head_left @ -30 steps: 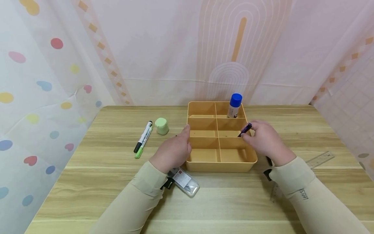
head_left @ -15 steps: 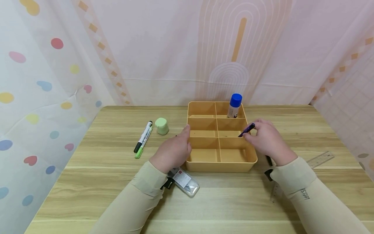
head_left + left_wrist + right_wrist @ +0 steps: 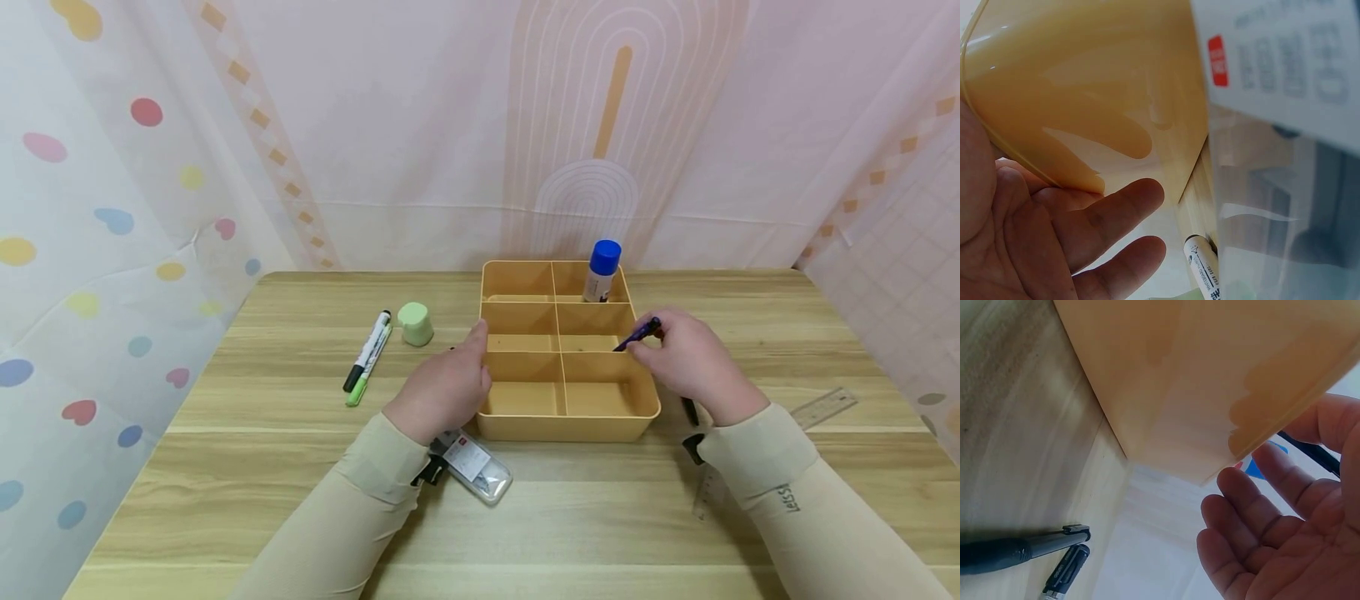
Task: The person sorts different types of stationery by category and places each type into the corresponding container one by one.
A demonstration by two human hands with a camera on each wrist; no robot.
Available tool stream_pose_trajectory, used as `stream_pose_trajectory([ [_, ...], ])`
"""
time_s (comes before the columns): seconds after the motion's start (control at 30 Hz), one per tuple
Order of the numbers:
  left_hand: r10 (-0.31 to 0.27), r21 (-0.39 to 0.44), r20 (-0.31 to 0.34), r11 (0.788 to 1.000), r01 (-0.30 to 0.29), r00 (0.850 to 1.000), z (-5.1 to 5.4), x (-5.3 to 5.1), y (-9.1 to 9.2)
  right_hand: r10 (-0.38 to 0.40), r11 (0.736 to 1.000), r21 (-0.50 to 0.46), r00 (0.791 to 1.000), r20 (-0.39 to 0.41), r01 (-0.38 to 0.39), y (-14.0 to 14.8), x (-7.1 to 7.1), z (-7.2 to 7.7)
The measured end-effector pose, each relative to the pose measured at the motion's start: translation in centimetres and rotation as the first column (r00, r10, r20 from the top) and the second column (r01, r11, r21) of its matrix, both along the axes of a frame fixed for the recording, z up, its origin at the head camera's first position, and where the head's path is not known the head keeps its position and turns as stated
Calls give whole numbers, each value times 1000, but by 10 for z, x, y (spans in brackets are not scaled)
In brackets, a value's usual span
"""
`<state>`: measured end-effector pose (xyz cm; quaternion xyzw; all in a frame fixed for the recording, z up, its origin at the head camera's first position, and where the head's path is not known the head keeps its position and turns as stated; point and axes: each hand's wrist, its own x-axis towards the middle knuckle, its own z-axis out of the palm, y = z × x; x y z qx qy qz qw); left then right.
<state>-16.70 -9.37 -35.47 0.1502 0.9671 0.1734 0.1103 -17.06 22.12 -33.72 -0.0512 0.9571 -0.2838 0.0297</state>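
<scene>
The right hand (image 3: 686, 358) pinches a dark purple pen (image 3: 641, 332) between thumb and forefinger, tilted into the middle-right compartment of a tan organizer (image 3: 566, 429). The left hand (image 3: 442, 390), fingers apart, touches its left side. The organizer stands near the worktop (image 3: 225, 508)'s back edge.

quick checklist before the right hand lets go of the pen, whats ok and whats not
1. Pen secure: ok, the right hand pinches it.
2. Pen aimed at the middle right compartment: ok, its lower end slants into it.
3. Lower end touching the floor: cannot tell, the divider in front hides it.
4. Pen wholly inside: not ok, its upper end sticks out above the rim.
5. Box steady: looks ok, the left hand rests against its left side.
</scene>
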Motion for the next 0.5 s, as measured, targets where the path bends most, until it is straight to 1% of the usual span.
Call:
stream_pose_trajectory([
  [0.13, 0, -5, -4, 1000, 0, 1000, 0, 0, -1, -6, 1000, 2, 1000, -7, 6, 2, 0, 0],
  [0.27, -7, -13, -11, 1000, 7, 1000, -1, -1, -1, -13, 1000, -12, 1000, 12, 13, 3, 2, 1],
  [0.37, -9, -14, -4, 1000, 9, 1000, -1, -2, -1, -20, 1000, -24, 999, 28, 21, 4, 3, 1],
  [0.5, -7, -8, 7, 1000, 7, 1000, -2, -2, -1, -19, 999, -34, 999, 25, 20, 7, 6, 0],
])
